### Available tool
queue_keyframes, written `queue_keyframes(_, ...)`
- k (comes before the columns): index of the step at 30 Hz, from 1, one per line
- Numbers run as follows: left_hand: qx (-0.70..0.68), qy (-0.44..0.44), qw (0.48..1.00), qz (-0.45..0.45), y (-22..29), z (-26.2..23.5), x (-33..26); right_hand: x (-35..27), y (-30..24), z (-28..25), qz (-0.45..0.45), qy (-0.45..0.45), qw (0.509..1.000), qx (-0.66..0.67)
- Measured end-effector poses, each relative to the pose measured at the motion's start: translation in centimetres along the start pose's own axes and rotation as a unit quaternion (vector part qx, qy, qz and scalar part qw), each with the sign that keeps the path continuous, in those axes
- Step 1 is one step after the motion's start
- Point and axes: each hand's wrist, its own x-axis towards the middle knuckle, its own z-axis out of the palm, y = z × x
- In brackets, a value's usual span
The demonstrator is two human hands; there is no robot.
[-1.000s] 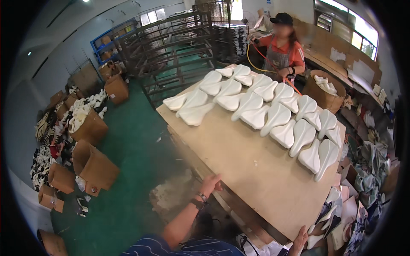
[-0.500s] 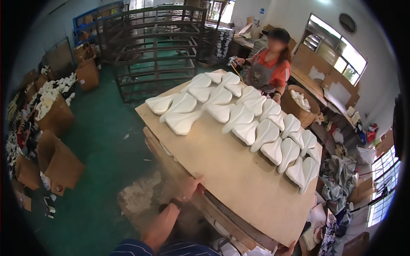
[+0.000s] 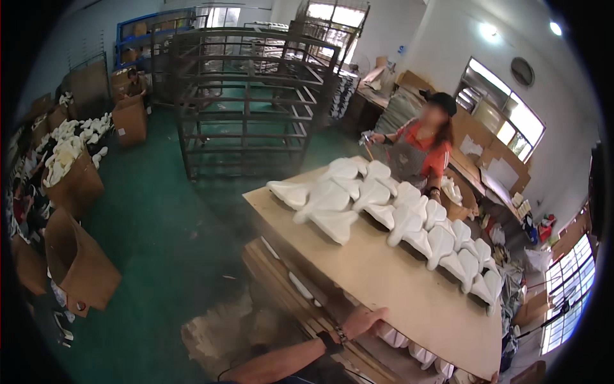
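A wide plywood board [image 3: 396, 281] is raised and tilted above a stack, carrying rows of white, bicycle-saddle-shaped pads [image 3: 329, 198] along its far side. My left hand [image 3: 361, 321] grips its near left edge, thumb on top and the other fingers hidden underneath. At the near right corner only the fingertips of my right hand [image 3: 494, 377] show, holding the board's edge. Below it, more white pads [image 3: 422, 354] lie on the stacked boards [image 3: 288, 281].
Across the board stands a person [image 3: 425, 144] in a red top and apron, holding a small tool with a hose. A dark metal rack [image 3: 249, 109] is beyond. Cardboard boxes [image 3: 80, 262] and piled white pads [image 3: 70, 147] line the left; another person sits far back.
The board has been lifted off the stack and moved right, uncovering pads beneath. My left hand has travelled right with it. My view has tipped up, and the other person has turned slightly.
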Motion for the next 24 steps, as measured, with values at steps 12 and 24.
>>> queue_keyframes(12, 0.012, -0.022, 0.993, 0.117, 18.6, -10.4, 1.5, -7.1, -10.0, 24.7, -0.185, -0.107, 0.935, 0.284)
queue_keyframes(24, 0.238, 0.0, 0.954, 0.181, 50.2, -20.3, 4.4, -8.9, -6.5, 52.8, -0.16, -0.202, 0.795, 0.548)
